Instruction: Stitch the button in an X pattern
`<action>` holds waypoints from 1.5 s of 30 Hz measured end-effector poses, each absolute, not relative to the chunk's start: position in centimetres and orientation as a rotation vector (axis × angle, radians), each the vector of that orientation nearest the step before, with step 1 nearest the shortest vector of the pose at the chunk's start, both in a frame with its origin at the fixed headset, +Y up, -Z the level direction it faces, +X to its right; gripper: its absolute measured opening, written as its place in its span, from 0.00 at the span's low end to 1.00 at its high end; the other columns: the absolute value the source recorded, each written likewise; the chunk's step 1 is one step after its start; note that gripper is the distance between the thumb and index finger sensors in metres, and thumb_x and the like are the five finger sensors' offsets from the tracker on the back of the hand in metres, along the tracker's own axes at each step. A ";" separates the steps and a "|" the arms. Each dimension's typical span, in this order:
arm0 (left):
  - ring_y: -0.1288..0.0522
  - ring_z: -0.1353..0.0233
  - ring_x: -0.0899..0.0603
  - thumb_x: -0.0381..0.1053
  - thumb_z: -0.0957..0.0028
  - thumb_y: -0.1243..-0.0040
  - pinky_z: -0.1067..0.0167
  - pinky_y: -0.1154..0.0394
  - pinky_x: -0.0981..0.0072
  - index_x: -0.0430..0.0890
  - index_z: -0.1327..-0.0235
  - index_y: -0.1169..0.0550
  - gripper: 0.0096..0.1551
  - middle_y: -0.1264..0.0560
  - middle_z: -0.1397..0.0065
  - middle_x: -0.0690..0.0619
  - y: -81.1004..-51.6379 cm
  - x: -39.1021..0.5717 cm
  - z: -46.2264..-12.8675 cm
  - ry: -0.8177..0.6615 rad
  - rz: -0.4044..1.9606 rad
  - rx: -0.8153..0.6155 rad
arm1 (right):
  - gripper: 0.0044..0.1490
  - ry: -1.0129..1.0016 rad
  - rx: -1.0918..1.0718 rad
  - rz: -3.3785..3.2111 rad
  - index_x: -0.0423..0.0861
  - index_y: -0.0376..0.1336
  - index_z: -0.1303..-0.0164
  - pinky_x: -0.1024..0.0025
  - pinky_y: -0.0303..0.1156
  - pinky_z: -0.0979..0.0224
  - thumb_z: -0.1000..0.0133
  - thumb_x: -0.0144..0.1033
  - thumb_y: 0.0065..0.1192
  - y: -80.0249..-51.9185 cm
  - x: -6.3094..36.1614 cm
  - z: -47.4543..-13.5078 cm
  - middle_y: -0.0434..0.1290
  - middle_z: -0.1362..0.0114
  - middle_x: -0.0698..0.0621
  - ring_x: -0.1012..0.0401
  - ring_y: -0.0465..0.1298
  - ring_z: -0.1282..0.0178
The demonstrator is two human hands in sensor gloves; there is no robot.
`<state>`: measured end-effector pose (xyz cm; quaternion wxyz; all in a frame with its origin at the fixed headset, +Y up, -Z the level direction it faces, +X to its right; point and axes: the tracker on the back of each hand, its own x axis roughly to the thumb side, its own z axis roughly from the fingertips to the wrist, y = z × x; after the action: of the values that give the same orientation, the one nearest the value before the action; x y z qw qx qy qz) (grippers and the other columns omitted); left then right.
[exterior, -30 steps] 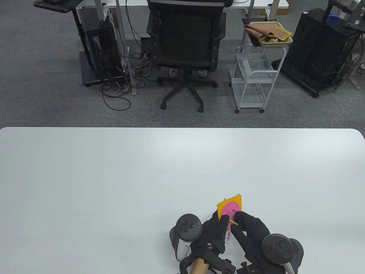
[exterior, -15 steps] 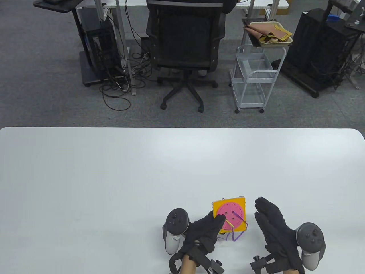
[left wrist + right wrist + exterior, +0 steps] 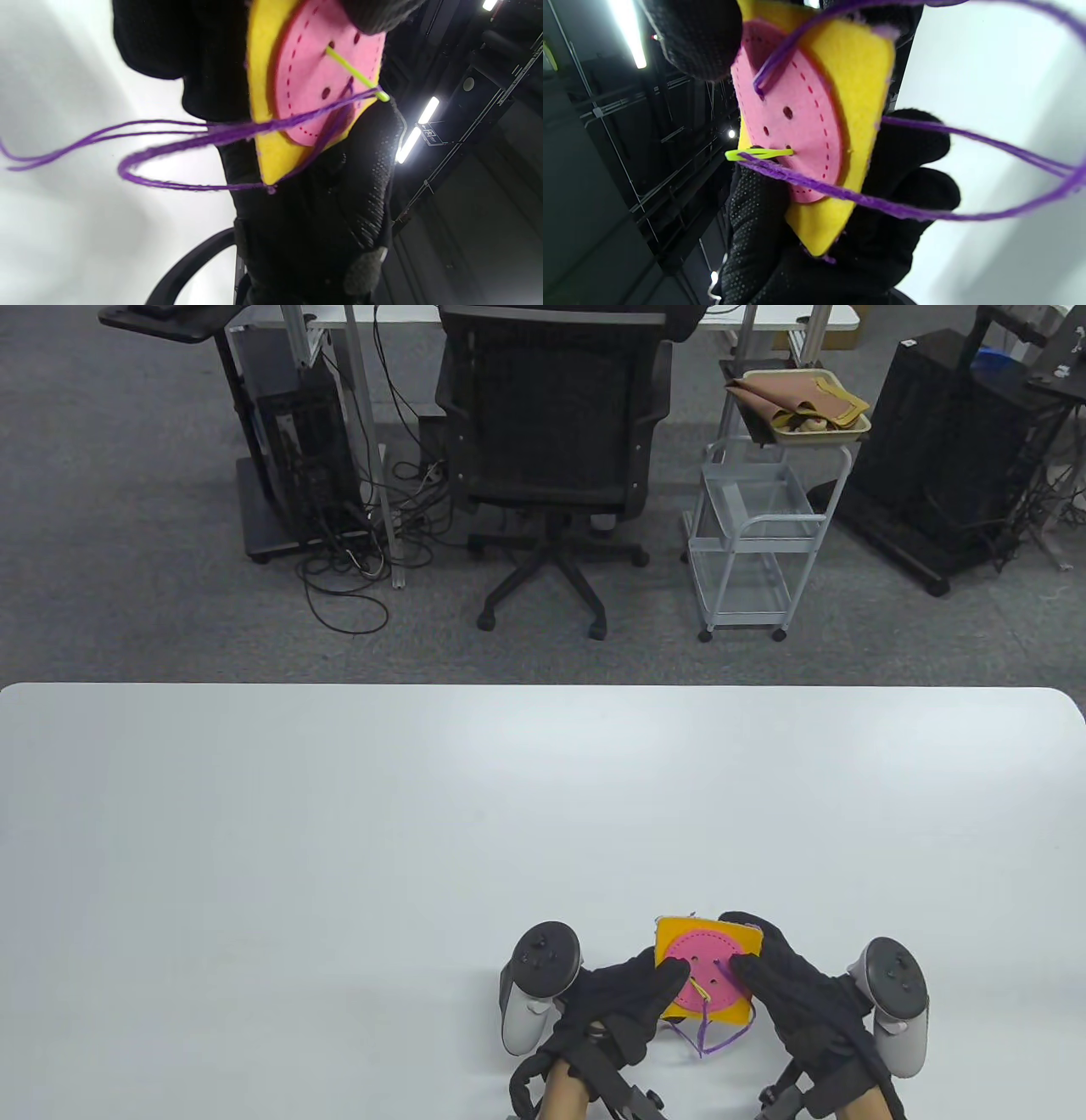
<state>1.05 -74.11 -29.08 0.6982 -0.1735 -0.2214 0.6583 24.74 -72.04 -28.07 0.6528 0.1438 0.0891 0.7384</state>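
Left hand [image 3: 624, 1001] gripping felt [image 3: 679, 931] at its 9 o'clock edge, thumb on button [image 3: 711, 977]. Felt lifted between both hands, near table [image 3: 339, 831] front edge. Needle [image 3: 697, 989] stuck in one hole, long axis towards 5 o'clock, probably nearer right fingers. Thread [image 3: 708, 1042] hanging at 6 o'clock. Right hand [image 3: 793, 993] clasping felt at 3 o'clock.

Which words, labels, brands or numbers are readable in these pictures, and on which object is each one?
No text can be read.
Small ceiling sign, left wrist view: too blurred to read.
Pink felt button, yellow felt square, hand trackers: no writing visible.
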 end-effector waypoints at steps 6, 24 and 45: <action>0.16 0.38 0.37 0.56 0.40 0.51 0.40 0.24 0.42 0.40 0.30 0.26 0.31 0.16 0.36 0.45 -74.3 1.0 -29.1 -0.477 1.434 -0.387 | 0.27 0.185 0.303 1.750 0.46 0.65 0.35 0.37 0.40 0.16 0.41 0.45 0.58 -72.0 24.6 -28.1 0.49 0.16 0.39 0.44 0.52 0.21; 0.12 0.49 0.37 0.65 0.41 0.53 0.51 0.20 0.42 0.45 0.23 0.31 0.38 0.13 0.43 0.44 -73.6 -2.1 -29.0 -0.335 1.395 -0.300 | 0.26 0.122 0.210 1.666 0.43 0.65 0.37 0.38 0.43 0.16 0.40 0.45 0.56 -72.0 25.7 -28.1 0.50 0.18 0.40 0.46 0.53 0.22; 0.30 0.20 0.44 0.48 0.44 0.39 0.25 0.34 0.48 0.58 0.24 0.33 0.33 0.27 0.22 0.59 -72.0 0.5 -28.4 -0.506 1.258 -0.135 | 0.26 0.209 0.252 1.508 0.43 0.65 0.38 0.38 0.44 0.17 0.40 0.45 0.55 -72.3 24.9 -28.0 0.51 0.18 0.40 0.46 0.54 0.23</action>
<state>0.47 -72.00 -28.40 0.7767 -0.0624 -0.2340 0.5815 24.89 -72.27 -28.05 0.7168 0.1139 0.0944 0.6814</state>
